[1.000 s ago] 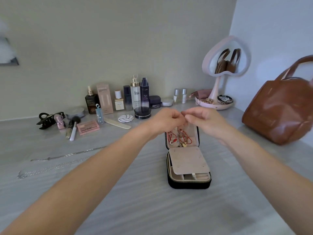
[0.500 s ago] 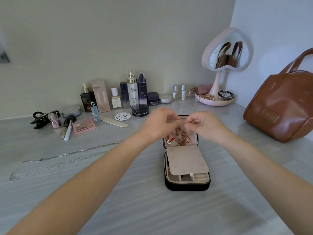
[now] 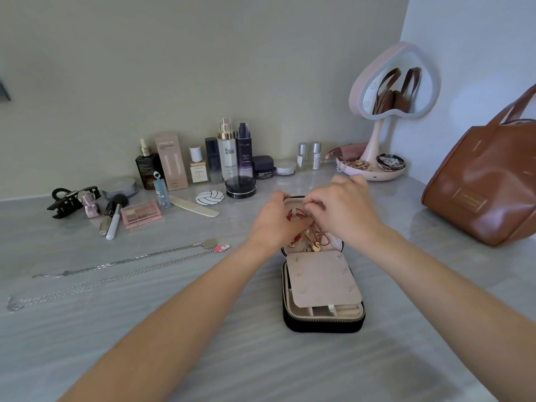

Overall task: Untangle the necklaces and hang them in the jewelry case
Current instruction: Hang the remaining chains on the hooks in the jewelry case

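Necklaces bunched in the open lid of the jewelry case, mid-table. Both forearms stretched forward, left hand and right hand meeting there, fingers curled, pinching the strands.

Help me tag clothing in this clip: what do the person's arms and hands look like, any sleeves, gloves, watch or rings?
The left forearm and right forearm are bare to the frame edge, with no sleeve showing. The left hand and right hand wear no gloves, and there is no watch or bracelet at either wrist. Rings are too small to tell.
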Demonstrator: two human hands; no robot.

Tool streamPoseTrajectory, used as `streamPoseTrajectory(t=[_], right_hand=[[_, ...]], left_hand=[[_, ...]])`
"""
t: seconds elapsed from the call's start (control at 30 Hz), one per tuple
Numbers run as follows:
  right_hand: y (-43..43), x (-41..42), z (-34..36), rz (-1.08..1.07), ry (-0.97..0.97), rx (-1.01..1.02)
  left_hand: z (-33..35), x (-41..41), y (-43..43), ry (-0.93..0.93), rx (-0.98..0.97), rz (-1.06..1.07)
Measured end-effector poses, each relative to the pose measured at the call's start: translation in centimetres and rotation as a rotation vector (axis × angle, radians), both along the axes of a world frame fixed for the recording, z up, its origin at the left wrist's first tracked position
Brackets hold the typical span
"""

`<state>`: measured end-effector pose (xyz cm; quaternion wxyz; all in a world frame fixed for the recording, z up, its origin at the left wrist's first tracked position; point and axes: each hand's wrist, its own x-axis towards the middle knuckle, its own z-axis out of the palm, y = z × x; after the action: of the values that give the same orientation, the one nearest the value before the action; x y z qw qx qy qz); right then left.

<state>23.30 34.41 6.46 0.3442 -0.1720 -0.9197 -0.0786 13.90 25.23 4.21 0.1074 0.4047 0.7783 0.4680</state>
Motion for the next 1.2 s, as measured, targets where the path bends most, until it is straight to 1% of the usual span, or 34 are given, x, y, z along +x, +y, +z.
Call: streamPoseTrajectory(t=[0.07,0.1,0.27,0.4,0.5,0.57,0.73,0.8,1.07,1.2], right_hand=[[0.4,-0.1,-0.3,-0.038,0.051,0.048],[0.5,0.0,-0.4,-0.06,0.043,0.045],[0.4,0.0,-0.8,-0.166,0.07,-0.043],[0.5,0.0,-1.3,-0.199,0.089,-0.098],[0.6,0.5,-1.8,-0.173,0.134,-0.106],[0.7,0.5,-1.9,-0.125,0.176,-0.046],[1.3,-0.2,-1.4,0.0,0.19,0.242],[1.6,-0.2,-1.5,0.02,0.201,0.317],[2.0,0.3,-1.7,0.103,0.235,0.277],[3.1,0.6,-2.1,0.13,0.128,0.371]], left_hand=[[-0.2,-0.1,0.1,-0.006,0.031,-0.001],[-0.2,-0.2,0.1,-0.023,0.048,-0.008],[-0.6,-0.4,0.3,-0.101,0.117,-0.016],[-1.0,-0.6,0.4,-0.141,0.166,-0.018],[-1.2,-0.6,0.4,-0.137,0.182,-0.029],[-1.2,-0.6,0.4,-0.129,0.194,-0.042],[-1.0,-0.7,0.2,-0.146,0.211,-0.063],[-0.9,-0.6,0.1,-0.162,0.216,-0.065],[-1.3,-0.5,0.4,-0.193,0.253,-0.041],[-1.5,-0.6,0.6,-0.185,0.263,-0.01]])
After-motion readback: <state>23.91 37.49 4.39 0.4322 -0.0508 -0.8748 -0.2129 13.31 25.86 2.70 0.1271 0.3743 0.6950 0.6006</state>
